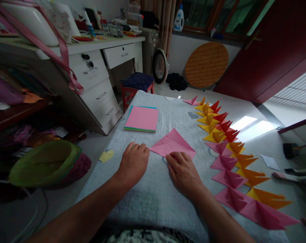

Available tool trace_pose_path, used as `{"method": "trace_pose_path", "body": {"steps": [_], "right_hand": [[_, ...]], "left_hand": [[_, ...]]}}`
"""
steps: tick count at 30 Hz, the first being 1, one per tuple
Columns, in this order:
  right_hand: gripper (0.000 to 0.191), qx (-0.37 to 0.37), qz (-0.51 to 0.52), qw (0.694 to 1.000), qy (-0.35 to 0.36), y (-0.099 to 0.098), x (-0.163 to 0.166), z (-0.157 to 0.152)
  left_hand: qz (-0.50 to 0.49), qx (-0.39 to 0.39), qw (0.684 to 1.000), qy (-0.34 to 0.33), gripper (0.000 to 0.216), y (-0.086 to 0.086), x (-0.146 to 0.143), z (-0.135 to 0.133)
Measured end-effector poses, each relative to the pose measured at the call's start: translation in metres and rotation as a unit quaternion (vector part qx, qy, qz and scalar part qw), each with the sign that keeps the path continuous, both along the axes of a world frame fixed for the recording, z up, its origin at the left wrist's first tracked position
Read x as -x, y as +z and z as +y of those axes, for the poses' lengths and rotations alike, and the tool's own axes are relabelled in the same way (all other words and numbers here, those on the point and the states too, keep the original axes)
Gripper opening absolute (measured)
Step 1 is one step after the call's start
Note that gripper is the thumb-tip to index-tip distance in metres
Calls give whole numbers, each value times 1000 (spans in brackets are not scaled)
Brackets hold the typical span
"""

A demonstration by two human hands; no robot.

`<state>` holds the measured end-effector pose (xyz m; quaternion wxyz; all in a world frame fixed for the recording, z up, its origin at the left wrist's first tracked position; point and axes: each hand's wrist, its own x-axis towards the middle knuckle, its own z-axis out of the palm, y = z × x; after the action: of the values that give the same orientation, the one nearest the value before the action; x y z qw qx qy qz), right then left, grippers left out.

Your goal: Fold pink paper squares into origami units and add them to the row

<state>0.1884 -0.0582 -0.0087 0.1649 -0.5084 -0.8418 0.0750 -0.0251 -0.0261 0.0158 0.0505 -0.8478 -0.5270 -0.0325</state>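
Note:
A pink paper folded into a triangle (pixel 172 143) lies on the pale quilted surface (pixel 153 189) in front of me. My right hand (pixel 183 172) rests on its near edge, fingers curled and pressing the paper down. Just left of the paper's left corner sits my left hand (pixel 133 162), knuckles up and fingers curled under, on the cloth; nothing shows in it. Beyond the triangle lies a stack of square paper sheets (pixel 142 118), pink on top.
Two rows of folded paper pieces (pixel 226 148), yellow, red, orange and pink, run along the right side. A white desk with drawers (pixel 99 77) stands at the left, a red stool (pixel 137 86) beyond the surface. A green bag (pixel 45 162) lies on the floor, left.

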Motion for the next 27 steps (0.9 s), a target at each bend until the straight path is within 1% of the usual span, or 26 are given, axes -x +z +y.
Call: {"method": "trace_pose_path", "body": {"steps": [4,6,7,10,11,13,14,16,18,20,24,27], "right_hand": [[30,4,-3,1000,-1,-1,0,0],[30,6,-3,1000,-1,-2,0,0],[30,6,-2,1000,0,-2,0,0],[29,4,2,1000,-1,-1,0,0],[29,4,4,1000,-2,-1,0,0],[28,1,7,1000,-2,-1,0,0],[28,-1,8,1000,-2,-1,0,0],[29,-7,10,1000,0,-2,0,0],[30,-13,14,1000,1,-3,0,0],[29,-17,20,1000,1,-3,0,0],[25,-29,40,999,-4,-3,-1,-1],[21,-73,65,994,-44,-5,-4,1]], "left_hand": [[-15,-5,1000,25,20,5,1,2],[-28,-10,1000,10,19,5,-3,-1],[-36,-9,999,-11,18,3,-7,-4],[-62,12,988,-140,15,-8,-20,-15],[-62,14,984,-166,16,-12,-23,-18],[-62,15,981,-182,18,-15,-27,-22],[-61,21,982,-177,19,-15,-27,-22],[-64,45,987,-140,19,-11,-22,-16],[-81,70,990,-90,19,-6,-13,-3],[-115,100,986,-63,17,-4,-3,14],[-196,175,963,-54,13,-9,12,45],[-220,215,949,-65,10,-11,14,57]]}}
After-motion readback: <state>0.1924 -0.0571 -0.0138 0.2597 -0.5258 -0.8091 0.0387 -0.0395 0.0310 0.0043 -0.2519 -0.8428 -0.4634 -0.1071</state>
